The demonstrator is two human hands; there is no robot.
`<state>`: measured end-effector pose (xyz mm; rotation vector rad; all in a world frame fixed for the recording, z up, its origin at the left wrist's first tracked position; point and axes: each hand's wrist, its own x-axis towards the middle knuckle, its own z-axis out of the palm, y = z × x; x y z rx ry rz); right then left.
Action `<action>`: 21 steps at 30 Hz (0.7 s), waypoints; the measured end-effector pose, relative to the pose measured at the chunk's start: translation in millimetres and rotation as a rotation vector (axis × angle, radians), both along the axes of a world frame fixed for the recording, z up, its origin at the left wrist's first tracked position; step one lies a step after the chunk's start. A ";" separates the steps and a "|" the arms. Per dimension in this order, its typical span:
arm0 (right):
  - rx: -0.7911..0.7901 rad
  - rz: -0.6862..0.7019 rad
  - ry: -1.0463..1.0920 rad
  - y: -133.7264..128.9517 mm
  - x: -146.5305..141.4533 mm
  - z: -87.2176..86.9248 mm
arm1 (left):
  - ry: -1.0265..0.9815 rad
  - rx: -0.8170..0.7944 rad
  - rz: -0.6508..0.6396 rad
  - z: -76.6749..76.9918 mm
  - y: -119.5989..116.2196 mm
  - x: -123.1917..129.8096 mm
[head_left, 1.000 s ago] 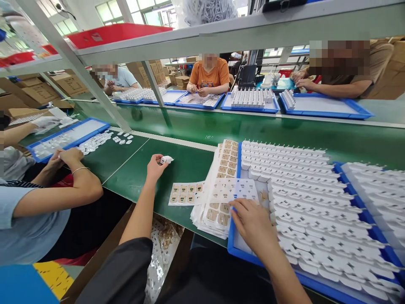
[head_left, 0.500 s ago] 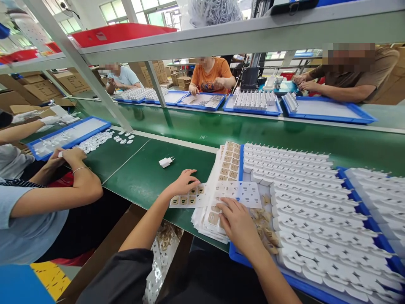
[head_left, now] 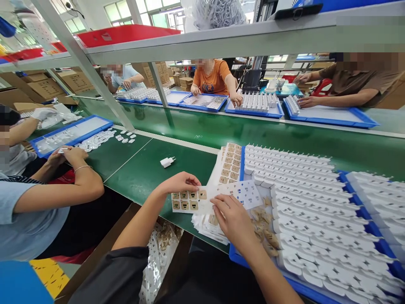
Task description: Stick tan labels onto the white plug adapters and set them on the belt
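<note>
A sticker sheet [head_left: 189, 206] lies at an angle in front of me, with two rows of tan labels at its left end and a bare, patterned backing on the right. My left hand [head_left: 181, 183] holds its top edge between curled fingers. Over the lower middle of the same sheet, my right hand [head_left: 232, 217] has thumb and forefinger close together at the paper; whether a label is between them I cannot tell. Beneath is a stack of sticker sheets [head_left: 228, 166]. Beside it, a blue tray [head_left: 243, 162] holds rows of white plug chargers [head_left: 316, 207] and loose tan paper scraps [head_left: 264, 223].
One white charger [head_left: 167, 162] lies on the green table [head_left: 139, 175]. A second tray of chargers [head_left: 378, 198] stands at right. A metal shelf [head_left: 215, 42] runs overhead. Co-workers sit left and across the conveyor [head_left: 186, 126]. A plastic bag of scraps [head_left: 158, 257] hangs below the table edge.
My left fingers have curled from spread to gripping the sheet's top edge. The sheet has tilted, its right end up slightly. My right hand has shifted a little left, its fingers drawn together.
</note>
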<state>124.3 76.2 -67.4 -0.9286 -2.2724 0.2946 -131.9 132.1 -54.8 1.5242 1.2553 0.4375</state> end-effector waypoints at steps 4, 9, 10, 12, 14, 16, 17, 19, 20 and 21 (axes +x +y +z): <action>0.003 0.090 0.129 11.5 -20.9 16.5 | -0.078 -0.032 -0.027 22.4 -5.9 6.4; 0.013 0.122 0.125 20.4 -27.8 11.4 | -0.234 -0.140 -0.054 34.5 -10.0 6.8; 0.023 0.128 0.119 20.3 -27.1 10.2 | -0.249 -0.156 -0.047 34.4 -9.9 6.5; 0.048 0.139 0.101 18.8 -25.4 9.4 | -0.278 -0.184 -0.035 32.6 -9.2 6.2; 0.060 0.142 0.094 17.1 -24.5 10.1 | -0.300 -0.203 -0.035 30.1 -8.5 6.4; 0.057 0.138 0.099 16.2 -25.1 11.0 | -0.311 -0.214 -0.042 27.7 -8.0 6.8; 0.055 0.137 0.105 16.2 -25.6 11.4 | -0.315 -0.217 -0.045 26.8 -7.7 6.7; 0.057 0.137 0.112 16.4 -26.2 12.4 | -0.319 -0.214 -0.052 25.0 -6.6 5.8; 0.052 0.140 0.120 16.4 -25.6 13.2 | -0.316 -0.207 -0.056 23.9 -5.4 4.9; 0.041 0.146 0.138 16.1 -24.0 14.4 | -0.309 -0.194 -0.063 22.6 -3.8 3.5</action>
